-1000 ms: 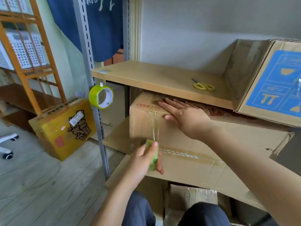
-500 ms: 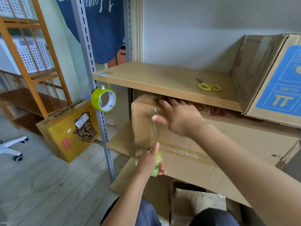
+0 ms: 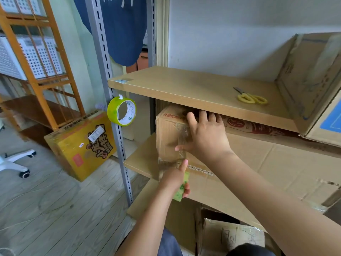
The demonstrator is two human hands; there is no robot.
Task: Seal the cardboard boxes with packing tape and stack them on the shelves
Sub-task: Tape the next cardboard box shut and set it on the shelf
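Left hand (image 3: 175, 179) nearest, low centre, fingers curled round a green tape roll (image 3: 181, 190), thumb pointing up; a clear tape strip (image 3: 172, 145) runs up from it over the corner of the cardboard box (image 3: 258, 169). Box is large, plain brown, creased and torn on its right side, old tape across the front, red print along the top edge; it sits on the lower shelf (image 3: 142, 159), tucked under the upper shelf (image 3: 193, 89). Right hand (image 3: 204, 137) reaches over the box's top left corner, fingers straight and spread, palm pressing flat on the tape, fingertips under the upper shelf edge. Second green tape roll (image 3: 122, 111) hangs on the grey upright (image 3: 108, 89). Yellow-handled scissors (image 3: 251, 97) lie on the upper shelf, beside a box with blue print (image 3: 313, 85) at far right. Yellow carton (image 3: 81, 145) stands on the floor at left.
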